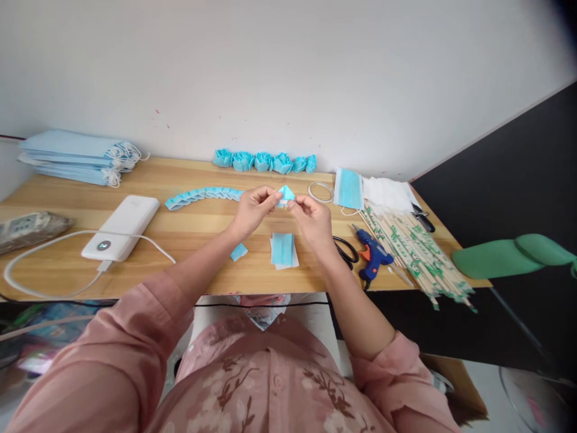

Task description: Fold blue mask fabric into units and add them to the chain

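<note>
Between both hands, above the middle of the table, is a small blue piece of mask fabric point(285, 193), folded to a point at the top with a white strip below. My left hand point(255, 209) pinches its left side, and my right hand point(312, 220) pinches the lower right corner. Below them on the wood lie blue and white fabric rectangles point(283, 250) and a small blue scrap point(238, 252). A curved row of overlapping folded blue pieces point(202, 194) runs leftward from behind my left hand. Several blue fabric flowers point(263, 161) line the wall.
Stacked face masks point(72, 156) and a white power bank point(121, 227) with its cable occupy the left. At right are a single mask point(349, 189), a blue glue gun point(375, 255), wrapped sticks point(419, 252), scissors point(422, 218) and a green bottle point(500, 257) by the edge.
</note>
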Tool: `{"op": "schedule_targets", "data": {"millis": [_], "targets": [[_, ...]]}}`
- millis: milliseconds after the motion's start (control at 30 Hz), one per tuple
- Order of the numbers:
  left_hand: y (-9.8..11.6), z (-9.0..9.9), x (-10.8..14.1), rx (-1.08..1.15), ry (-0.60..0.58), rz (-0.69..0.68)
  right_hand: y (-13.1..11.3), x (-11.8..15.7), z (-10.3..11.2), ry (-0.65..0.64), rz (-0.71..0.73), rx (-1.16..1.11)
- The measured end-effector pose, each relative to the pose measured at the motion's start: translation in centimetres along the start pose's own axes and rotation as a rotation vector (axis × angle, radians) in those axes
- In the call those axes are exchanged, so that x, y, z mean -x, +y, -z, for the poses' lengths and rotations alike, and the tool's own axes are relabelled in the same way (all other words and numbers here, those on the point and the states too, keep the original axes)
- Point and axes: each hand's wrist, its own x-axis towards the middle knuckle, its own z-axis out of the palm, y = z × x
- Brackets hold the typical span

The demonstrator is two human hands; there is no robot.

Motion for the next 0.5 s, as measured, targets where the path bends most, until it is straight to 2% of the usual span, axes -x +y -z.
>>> {"op": "schedule_targets", "data": {"millis": [200, 367, 500], "targets": [[-0.1, 0.0, 0.0, 0.002, 0.008, 0.004, 0.6, -1.0, 1.2, -0.065, -0.005, -0.042], [-0.3, 0.1, 0.0, -0.021, 0.026, 0.003, 0.2, -2.0, 1.0, -0.171, -0.002, -0.026], [-0.4, 0.2, -0.2, -0.017, 0.025, 0.022, 0.7, -2.9, 0.6, -0.170, 0.001, 0.007]]}}
